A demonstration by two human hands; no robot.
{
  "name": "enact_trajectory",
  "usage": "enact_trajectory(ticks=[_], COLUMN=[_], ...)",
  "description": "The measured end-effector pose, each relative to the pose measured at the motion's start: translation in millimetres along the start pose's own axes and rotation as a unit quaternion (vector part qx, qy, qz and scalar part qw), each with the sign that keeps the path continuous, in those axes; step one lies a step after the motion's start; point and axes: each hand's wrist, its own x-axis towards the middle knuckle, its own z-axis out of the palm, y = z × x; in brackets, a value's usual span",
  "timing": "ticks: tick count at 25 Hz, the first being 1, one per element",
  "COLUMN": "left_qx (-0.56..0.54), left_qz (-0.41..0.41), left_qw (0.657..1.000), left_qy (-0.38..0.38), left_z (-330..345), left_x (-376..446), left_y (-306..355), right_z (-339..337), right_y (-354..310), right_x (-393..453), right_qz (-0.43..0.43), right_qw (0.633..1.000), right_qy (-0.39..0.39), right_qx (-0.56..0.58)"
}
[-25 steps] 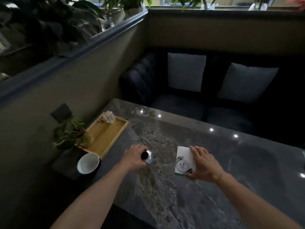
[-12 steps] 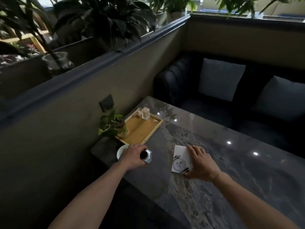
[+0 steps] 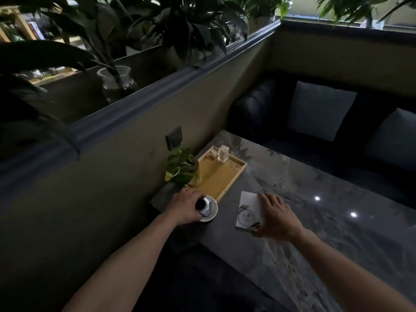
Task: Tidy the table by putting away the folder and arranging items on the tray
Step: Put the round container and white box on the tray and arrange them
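While you lean over the dark marbled worktop (image 3: 292, 221), the wooden tray (image 3: 221, 179) lies at its far left corner against the wall, with a leafy potted plant (image 3: 182, 168) at its left edge and a clear glass bottle (image 3: 223, 153) at its far end. The white folder (image 3: 247, 206) lies flat near the tray; your right hand (image 3: 275, 216) rests on it, fingers spread and thumb under its near corner. Your left hand (image 3: 185, 206) grasps a small faceted cup (image 3: 204, 206) over the white saucer (image 3: 211, 212).
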Motion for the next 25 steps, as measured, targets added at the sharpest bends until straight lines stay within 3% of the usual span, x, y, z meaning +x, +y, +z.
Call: enact_trajectory(ticks=[13,25], left_qx=[-0.038,-0.008], left_qz=[0.010,0.074], left_qw=[0.999,0.993], left_qy=[-0.019,-0.090], left_z=[-7,-13], left_x=[43,164], left_y=[-28,-8], right_z=[9,6], right_y=[-13,29], right_x=[74,149], right_qz=[0.005,0.076], right_qw=[1.000,0.995], right_qy=[-0.017,-0.012], right_qx=[0.012,0.061])
